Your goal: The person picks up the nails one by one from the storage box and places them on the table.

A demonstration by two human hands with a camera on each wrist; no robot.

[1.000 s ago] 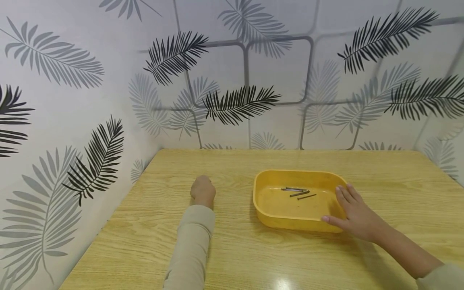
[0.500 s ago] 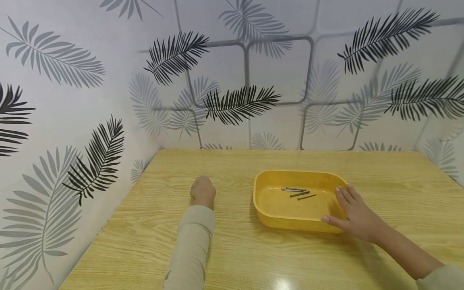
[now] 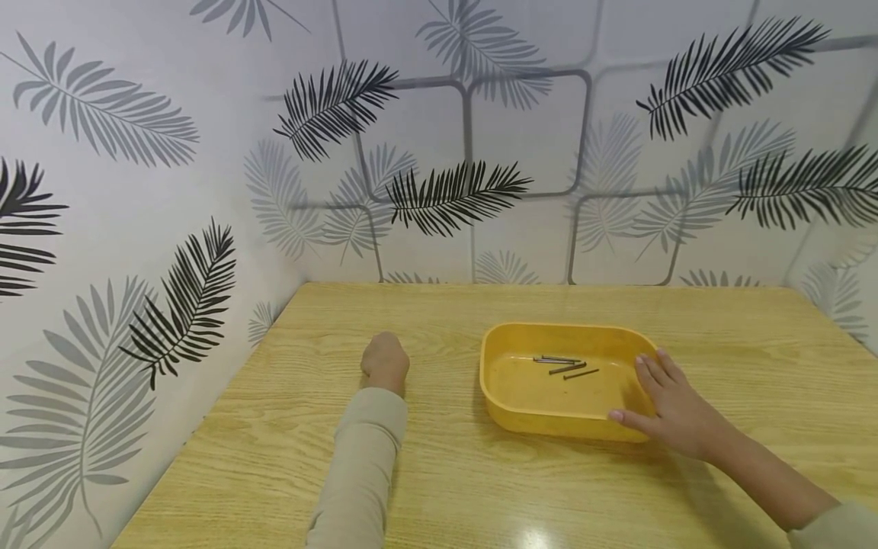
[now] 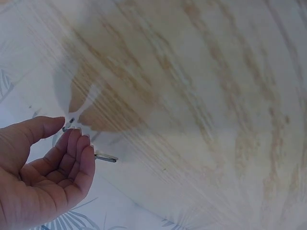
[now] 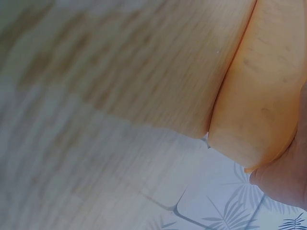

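The person's left hand (image 3: 386, 362) is curled low at the tabletop (image 3: 439, 473), well to the left of the yellow tray (image 3: 569, 425). In the left wrist view its thumb and index fingertip come together at a small dark bit of metal, and a slim metal shaft (image 4: 106, 158) pokes out past the far fingers; it looks nail-like, but whether these are one piece or several cannot be told. The right hand (image 3: 675, 404) lies over the tray's right end with fingers extended and spread, fingertips past the rim and thumb on the near side, bracing rather than clasping. Inside, a few loose nails (image 3: 567, 368) lie around the middle of the floor.

The step seems to be securing the metal at the left hand while the tray is steadied. A firm pinch with thumb against fingertips, close to the middle of the shaft, should suit it best; a loose curl could let it swivel or slip, and any point deserves care near the palm. The right hand does best with light, even pressure, since leaning hard could tip or slide the tray.
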